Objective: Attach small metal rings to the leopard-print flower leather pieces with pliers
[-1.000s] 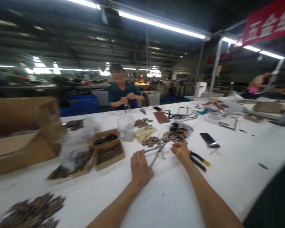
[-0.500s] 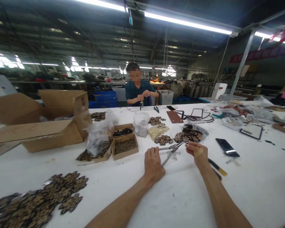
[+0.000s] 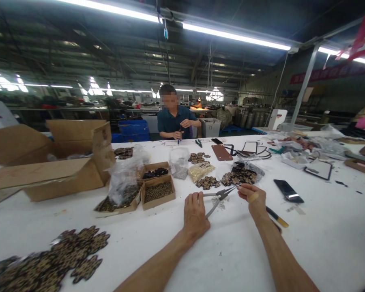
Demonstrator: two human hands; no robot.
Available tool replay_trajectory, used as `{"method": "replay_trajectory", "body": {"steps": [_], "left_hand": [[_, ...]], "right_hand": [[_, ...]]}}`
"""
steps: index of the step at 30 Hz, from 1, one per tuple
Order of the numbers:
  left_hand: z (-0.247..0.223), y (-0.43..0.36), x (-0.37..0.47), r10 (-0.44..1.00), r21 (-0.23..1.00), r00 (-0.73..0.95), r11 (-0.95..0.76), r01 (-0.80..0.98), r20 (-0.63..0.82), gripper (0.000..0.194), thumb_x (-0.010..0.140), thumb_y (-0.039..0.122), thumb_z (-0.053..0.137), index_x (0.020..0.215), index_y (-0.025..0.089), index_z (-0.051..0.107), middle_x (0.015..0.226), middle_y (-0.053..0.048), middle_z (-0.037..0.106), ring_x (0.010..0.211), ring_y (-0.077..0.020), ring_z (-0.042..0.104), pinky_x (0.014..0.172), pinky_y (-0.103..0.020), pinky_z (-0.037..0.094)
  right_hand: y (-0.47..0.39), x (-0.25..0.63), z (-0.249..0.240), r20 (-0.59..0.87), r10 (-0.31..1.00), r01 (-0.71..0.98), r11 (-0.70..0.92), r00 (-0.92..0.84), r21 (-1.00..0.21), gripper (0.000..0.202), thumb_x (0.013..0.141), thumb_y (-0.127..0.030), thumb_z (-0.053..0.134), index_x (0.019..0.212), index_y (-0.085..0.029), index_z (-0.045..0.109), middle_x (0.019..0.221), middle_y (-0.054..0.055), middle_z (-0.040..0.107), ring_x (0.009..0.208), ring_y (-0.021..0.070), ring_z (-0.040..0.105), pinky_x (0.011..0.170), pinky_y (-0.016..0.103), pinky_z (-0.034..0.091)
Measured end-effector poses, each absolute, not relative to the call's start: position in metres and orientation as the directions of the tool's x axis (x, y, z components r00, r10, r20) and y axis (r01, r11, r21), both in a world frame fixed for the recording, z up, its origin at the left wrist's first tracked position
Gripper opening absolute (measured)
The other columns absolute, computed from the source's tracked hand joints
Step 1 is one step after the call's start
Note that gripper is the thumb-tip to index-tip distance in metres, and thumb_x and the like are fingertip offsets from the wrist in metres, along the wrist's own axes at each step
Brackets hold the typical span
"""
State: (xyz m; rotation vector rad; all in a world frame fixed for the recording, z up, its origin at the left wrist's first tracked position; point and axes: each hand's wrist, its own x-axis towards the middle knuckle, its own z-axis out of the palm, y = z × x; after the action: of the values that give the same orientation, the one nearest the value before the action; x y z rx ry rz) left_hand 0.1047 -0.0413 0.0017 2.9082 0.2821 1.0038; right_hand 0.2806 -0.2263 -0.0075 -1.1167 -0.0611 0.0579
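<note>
My left hand (image 3: 195, 215) is wrapped round the grey handles of the pliers (image 3: 223, 195), whose thin jaws point right. The fingertips of my right hand (image 3: 253, 198) are pinched together at the jaw tips; whatever they hold is too small to make out. A tan bandage shows on that hand. Tiny clear pieces (image 3: 221, 202) lie on the white table beneath the pliers. Dark-and-tan flower-shaped pieces (image 3: 207, 183) and a bag of cream-coloured pieces (image 3: 200, 170) are just beyond. Under my right wrist lies a tool with black and yellow handles (image 3: 278, 218).
Open boxes of small metal parts (image 3: 158, 191) and a large carton (image 3: 63, 178) stand left. More flower pieces (image 3: 45, 259) lie front left. Right are a phone (image 3: 288, 190) and frames (image 3: 319, 169). A person (image 3: 174, 117) works across the table (image 3: 231, 251).
The view has shifted slightly. My hands and the pliers keep nearly the same pose. The person across the table has lowered one hand along the tool.
</note>
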Motion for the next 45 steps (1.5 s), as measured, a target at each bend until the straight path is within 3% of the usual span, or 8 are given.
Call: {"method": "replay_trajectory", "body": {"steps": [12, 17, 25, 34, 41, 45], "left_hand": [[0.006, -0.042, 0.099, 0.118, 0.053, 0.755, -0.993, 0.109, 0.645, 0.084, 0.052, 0.005, 0.059, 0.136, 0.010, 0.046, 0.122, -0.017, 0.050, 0.111, -0.0346, 0.046, 0.101, -0.054, 0.039], [0.007, -0.043, 0.098, 0.101, 0.035, 0.756, -0.994, 0.102, 0.647, 0.084, 0.054, 0.004, 0.058, 0.137, 0.007, 0.045, 0.123, -0.019, 0.050, 0.112, -0.0346, 0.046, 0.102, -0.054, 0.038], [0.001, -0.038, 0.100, 0.141, 0.080, 0.745, -0.990, 0.117, 0.652, 0.087, 0.050, 0.006, 0.059, 0.135, 0.010, 0.046, 0.125, -0.018, 0.050, 0.114, -0.0352, 0.046, 0.103, -0.054, 0.038], [-0.007, -0.033, 0.101, 0.168, 0.115, 0.749, -0.986, 0.124, 0.641, 0.088, 0.048, 0.006, 0.057, 0.135, 0.007, 0.046, 0.125, -0.018, 0.050, 0.118, -0.0357, 0.045, 0.109, -0.053, 0.034], [-0.005, -0.035, 0.102, 0.178, 0.129, 0.759, -0.984, 0.124, 0.626, 0.088, 0.047, 0.007, 0.057, 0.134, 0.005, 0.046, 0.125, -0.019, 0.049, 0.118, -0.0359, 0.044, 0.110, -0.052, 0.034], [-0.006, -0.035, 0.102, 0.179, 0.134, 0.760, -0.984, 0.121, 0.625, 0.087, 0.048, 0.007, 0.057, 0.134, 0.006, 0.045, 0.125, -0.019, 0.050, 0.116, -0.0357, 0.045, 0.108, -0.053, 0.035]], "right_hand": [[-0.226, 0.275, -0.005, 0.009, 0.081, -0.026, 0.423, 0.997, -0.906, 0.047, 0.044, -0.032, 0.095, 0.081, -0.010, 0.075, 0.069, 0.008, 0.074, 0.060, 0.0226, 0.071, 0.066, 0.037, 0.061], [-0.225, 0.280, -0.011, -0.033, 0.080, -0.063, 0.404, 0.996, -0.913, 0.045, 0.044, -0.031, 0.093, 0.080, -0.010, 0.075, 0.063, 0.008, 0.072, 0.054, 0.0218, 0.068, 0.055, 0.035, 0.058], [-0.225, 0.280, -0.007, -0.062, 0.172, -0.126, 0.392, 0.983, -0.911, 0.041, 0.047, -0.029, 0.090, 0.081, -0.011, 0.075, 0.066, 0.009, 0.072, 0.055, 0.0195, 0.065, 0.052, 0.032, 0.055], [-0.229, 0.284, -0.004, 0.023, 0.305, -0.061, 0.262, 0.952, -0.963, 0.043, 0.055, -0.034, 0.086, 0.089, -0.011, 0.077, 0.076, 0.010, 0.074, 0.058, 0.0187, 0.066, 0.052, 0.030, 0.053], [-0.233, 0.285, -0.006, 0.165, 0.381, 0.084, 0.222, 0.910, -0.972, 0.057, 0.056, -0.044, 0.089, 0.103, -0.013, 0.077, 0.085, 0.010, 0.076, 0.071, 0.0226, 0.068, 0.064, 0.035, 0.056], [-0.231, 0.284, -0.009, 0.246, 0.420, 0.164, 0.222, 0.873, -0.961, 0.053, 0.063, -0.049, 0.086, 0.102, -0.014, 0.078, 0.084, 0.009, 0.075, 0.070, 0.0204, 0.066, 0.069, 0.035, 0.056]]}}
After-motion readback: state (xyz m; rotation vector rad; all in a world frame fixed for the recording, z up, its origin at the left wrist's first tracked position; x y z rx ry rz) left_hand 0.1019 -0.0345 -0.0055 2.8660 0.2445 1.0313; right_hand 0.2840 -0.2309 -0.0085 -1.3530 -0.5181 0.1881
